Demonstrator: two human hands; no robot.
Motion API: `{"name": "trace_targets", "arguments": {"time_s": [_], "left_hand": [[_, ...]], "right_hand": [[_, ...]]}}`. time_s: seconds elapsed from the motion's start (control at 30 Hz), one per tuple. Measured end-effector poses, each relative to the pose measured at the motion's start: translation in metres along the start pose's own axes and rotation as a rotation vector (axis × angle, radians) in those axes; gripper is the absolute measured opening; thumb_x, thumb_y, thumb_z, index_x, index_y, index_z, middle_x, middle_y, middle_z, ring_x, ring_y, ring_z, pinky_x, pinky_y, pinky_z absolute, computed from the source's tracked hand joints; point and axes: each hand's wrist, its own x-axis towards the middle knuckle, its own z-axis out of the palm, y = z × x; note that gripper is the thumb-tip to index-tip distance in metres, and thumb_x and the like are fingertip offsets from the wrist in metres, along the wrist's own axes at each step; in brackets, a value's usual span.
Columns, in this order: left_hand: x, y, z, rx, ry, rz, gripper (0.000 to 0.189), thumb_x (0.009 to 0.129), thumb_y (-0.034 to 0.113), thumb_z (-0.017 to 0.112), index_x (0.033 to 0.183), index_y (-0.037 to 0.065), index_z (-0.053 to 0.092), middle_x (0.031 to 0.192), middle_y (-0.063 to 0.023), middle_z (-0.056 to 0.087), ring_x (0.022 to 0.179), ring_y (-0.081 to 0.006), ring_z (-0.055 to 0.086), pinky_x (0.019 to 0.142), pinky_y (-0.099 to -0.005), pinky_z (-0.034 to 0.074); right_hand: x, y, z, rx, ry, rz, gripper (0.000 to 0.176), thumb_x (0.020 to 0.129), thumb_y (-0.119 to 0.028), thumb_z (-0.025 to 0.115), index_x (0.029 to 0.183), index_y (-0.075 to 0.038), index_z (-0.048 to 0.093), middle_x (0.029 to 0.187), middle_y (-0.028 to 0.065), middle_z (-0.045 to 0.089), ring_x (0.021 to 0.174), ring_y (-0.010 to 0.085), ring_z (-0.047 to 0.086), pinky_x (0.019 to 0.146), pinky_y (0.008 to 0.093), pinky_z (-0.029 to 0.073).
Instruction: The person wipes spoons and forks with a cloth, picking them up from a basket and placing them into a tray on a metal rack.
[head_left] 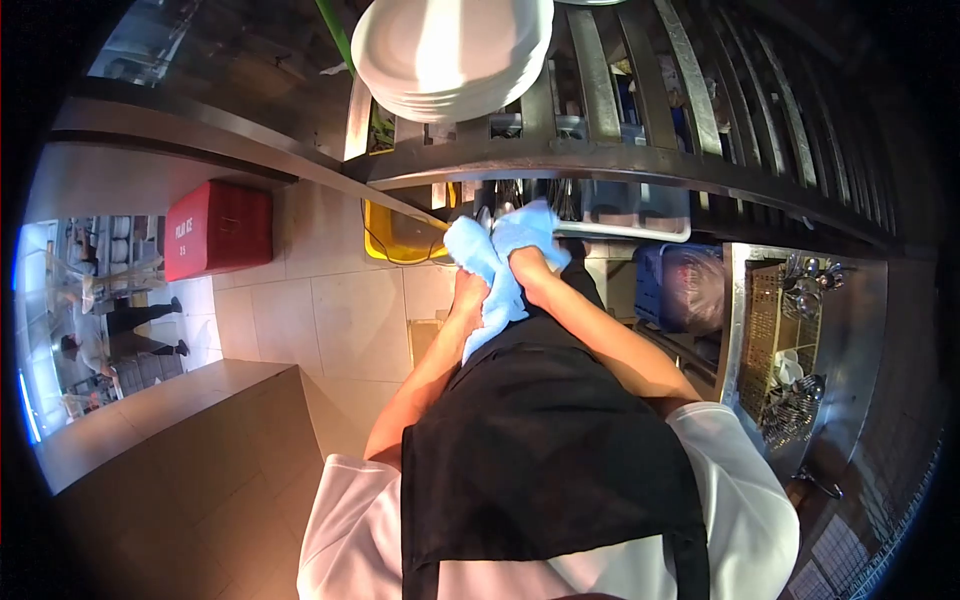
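A light blue cloth (487,262) is bunched around both of my hands, and one end hangs down against my black apron. My left hand (469,292) grips the cloth on its left side, with the fingers mostly covered. On the right, my right hand (529,268) is closed on another fold of the same cloth. Shiny metal cutlery (487,216) shows just beyond the cloth. Whether any of it is inside the folds is hidden. Directly ahead, grey bins (630,208) with cutlery beside them sit below the slatted metal shelf.
White plates (455,50) are stacked on the slatted shelf (600,80). Underneath stands a yellow crate (390,235). A red box (220,230) is at the left. To the right are a blue bin (655,285) and a cutlery basket (765,335). A person (95,350) stands far left.
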Motion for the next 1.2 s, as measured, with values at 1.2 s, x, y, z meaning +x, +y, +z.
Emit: {"name": "trace_targets", "arguments": {"time_s": [1.2], "left_hand": [[0.007,0.006,0.010,0.308,-0.002,0.020,0.025,0.092,0.007,0.052,0.113,0.004,0.065,0.100,-0.0071,0.070,0.084,-0.0156,0.068,0.070,-0.0330,0.057]], "right_hand": [[-0.034,-0.042,-0.014,0.106,-0.040,0.049,0.032,0.097,-0.030,0.054,0.119,-0.010,0.064,0.111,0.0072,0.065,0.101,0.0189,0.062,0.084,0.0354,0.051]]}}
